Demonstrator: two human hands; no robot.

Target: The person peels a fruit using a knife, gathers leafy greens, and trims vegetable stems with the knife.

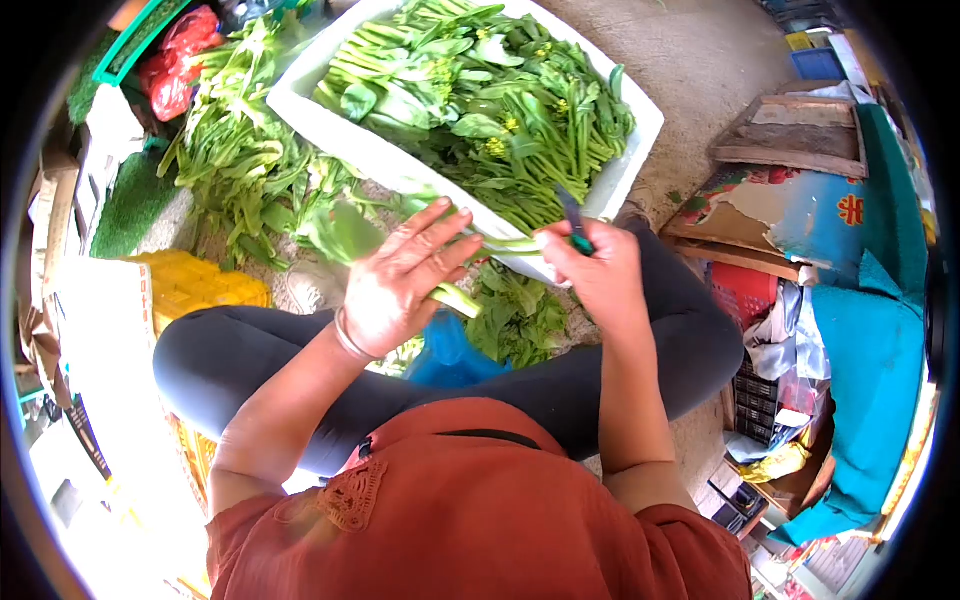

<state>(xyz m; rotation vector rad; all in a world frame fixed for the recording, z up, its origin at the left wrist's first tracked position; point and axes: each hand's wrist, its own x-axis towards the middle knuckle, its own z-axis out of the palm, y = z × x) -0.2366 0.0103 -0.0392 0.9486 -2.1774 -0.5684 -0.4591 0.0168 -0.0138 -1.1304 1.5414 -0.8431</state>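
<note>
Green leafy stalks with small yellow flowers (480, 110) fill a white foam box in front of me. My left hand (400, 280) is at the box's near edge, fingers stretched and close together, with a leafy stalk (455, 298) lying under the palm. My right hand (598, 265) is closed round a knife with a dark blade (569, 207) and a green part at the handle. Its thumb presses a thin green stalk (513, 245) that runs toward my left hand. What lies under my left palm is partly hidden.
The white foam box (345, 140) stands ahead. Loose leaves (245, 150) lie on its left, more (515, 315) between my legs by a blue plastic object (450, 355). A yellow crate (200, 288) is left; wooden boards (800, 135) and teal cloth (865, 400) are right.
</note>
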